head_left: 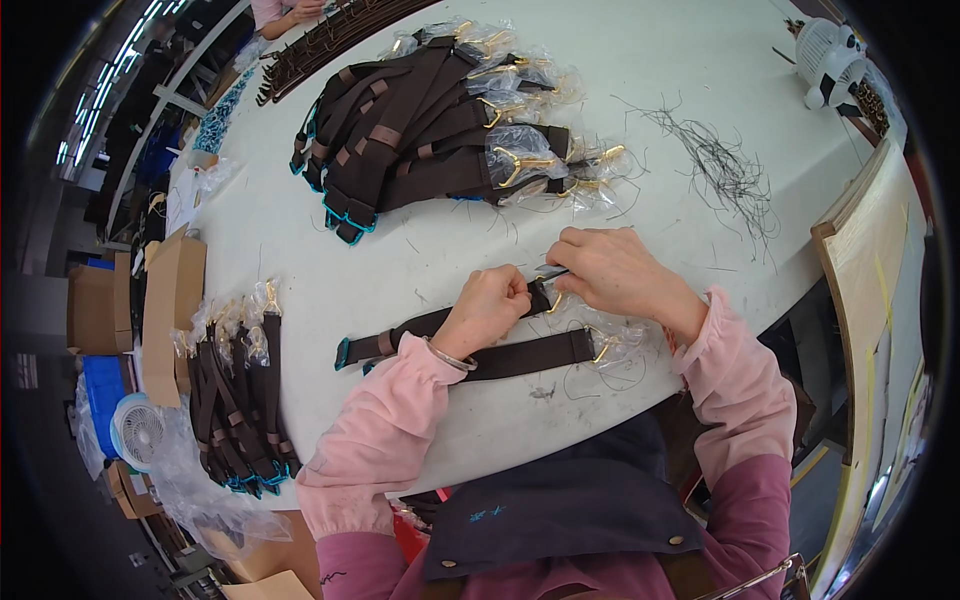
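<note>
My left hand (pixel 486 312) is closed in a pinch on the end of a dark brown webbing strap (pixel 428 325), beside its gold hook in clear plastic. Close by on the right, my right hand (pixel 612 272) has its fingers closed around a small thin dark thing (pixel 549 271), perhaps thread snips; its shape is mostly hidden. Just nearer to me lies a second dark strap (pixel 530 357), partly under my left wrist. Its gold hook (pixel 601 347) sits in a clear plastic wrap with loose threads around it. The strap's far-left end carries a blue-covered buckle (pixel 343 352).
A large heap of similar straps (pixel 420 130) covers the far middle of the white table (pixel 700 60). Cut threads (pixel 715 165) lie to its right. A smaller bundle of straps (pixel 235 400) hangs at the left edge, near a cardboard box (pixel 172 310) and a fan (pixel 138 432). Another person's hand (pixel 305 11) shows far back.
</note>
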A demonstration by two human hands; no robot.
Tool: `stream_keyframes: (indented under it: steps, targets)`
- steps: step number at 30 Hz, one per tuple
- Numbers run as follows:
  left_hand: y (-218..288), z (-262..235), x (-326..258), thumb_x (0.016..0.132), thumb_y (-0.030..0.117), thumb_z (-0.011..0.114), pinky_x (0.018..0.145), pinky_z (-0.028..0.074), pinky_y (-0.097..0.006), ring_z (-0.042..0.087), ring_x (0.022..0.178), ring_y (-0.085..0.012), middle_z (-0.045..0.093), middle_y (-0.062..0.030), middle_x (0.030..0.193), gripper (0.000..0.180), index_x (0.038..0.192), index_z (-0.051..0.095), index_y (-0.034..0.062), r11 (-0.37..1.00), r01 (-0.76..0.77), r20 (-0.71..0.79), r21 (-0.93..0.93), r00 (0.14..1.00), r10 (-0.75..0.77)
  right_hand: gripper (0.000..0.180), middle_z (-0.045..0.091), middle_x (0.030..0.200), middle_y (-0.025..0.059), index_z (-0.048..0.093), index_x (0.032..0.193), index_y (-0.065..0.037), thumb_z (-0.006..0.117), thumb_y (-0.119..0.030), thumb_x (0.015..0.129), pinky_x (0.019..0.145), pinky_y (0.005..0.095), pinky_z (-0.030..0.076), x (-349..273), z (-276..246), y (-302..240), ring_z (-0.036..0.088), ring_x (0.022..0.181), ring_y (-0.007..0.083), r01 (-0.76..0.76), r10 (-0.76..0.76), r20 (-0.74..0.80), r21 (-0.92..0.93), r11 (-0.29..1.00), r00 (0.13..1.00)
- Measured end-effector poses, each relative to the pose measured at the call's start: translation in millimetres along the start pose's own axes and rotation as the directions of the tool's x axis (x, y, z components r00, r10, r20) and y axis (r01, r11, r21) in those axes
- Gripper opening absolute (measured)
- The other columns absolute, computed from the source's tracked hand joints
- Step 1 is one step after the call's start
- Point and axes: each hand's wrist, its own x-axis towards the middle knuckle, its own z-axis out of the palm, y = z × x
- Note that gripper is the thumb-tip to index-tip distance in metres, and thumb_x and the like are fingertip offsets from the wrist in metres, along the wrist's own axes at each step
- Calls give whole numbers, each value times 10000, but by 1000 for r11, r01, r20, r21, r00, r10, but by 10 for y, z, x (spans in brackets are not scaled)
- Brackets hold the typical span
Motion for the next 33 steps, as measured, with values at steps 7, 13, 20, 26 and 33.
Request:
stream_keyframes:
  steps: [7, 13, 20, 26, 33]
  targets:
    - [32, 0, -28, 796, 38, 508, 335, 404, -230, 491, 407, -88, 519, -39, 555, 51, 767, 505, -4, 988, 84, 50, -133, 996, -78, 117, 573, 798, 72, 570, 768, -42, 635, -127, 720, 605, 376, 476, -20, 116, -26, 611, 779, 244, 69, -72, -74, -48, 996, 995]
    - [-1, 36, -32, 807, 52, 527, 323, 404, -232, 496, 408, -91, 520, -36, 565, 67, 767, 504, 3, 982, 106, 10, -159, 994, -106, 95, 570, 774, 66, 572, 753, -52, 602, -64, 664, 552, 354, 488, -10, 176, -70, 619, 739, 231, 95, -111, -128, -121, 988, 986]
    - [-4, 35, -21, 810, 57, 537, 320, 395, -228, 490, 402, -91, 518, -32, 564, 77, 763, 502, 5, 981, 116, 15, -158, 993, -115, 92, 570, 782, 60, 574, 759, -55, 602, -62, 671, 556, 353, 493, -6, 202, -88, 620, 746, 225, 91, -109, -117, -149, 985, 987]
    - [-1, 38, -21, 808, 54, 536, 319, 393, -228, 489, 399, -91, 517, -33, 563, 76, 761, 499, 7, 982, 109, 14, -156, 994, -108, 119, 550, 786, 45, 547, 771, -69, 636, -123, 713, 541, 344, 475, -11, 236, -66, 605, 730, 211, 95, -118, -118, -179, 979, 986]
    - [-13, 37, -20, 796, 39, 525, 319, 392, -232, 489, 396, -92, 518, -36, 563, 57, 760, 496, 5, 982, 105, 15, -159, 994, -104, 129, 547, 781, 47, 542, 767, -61, 632, -102, 684, 518, 336, 478, -6, 252, -87, 606, 715, 209, 97, -123, -119, -205, 974, 985]
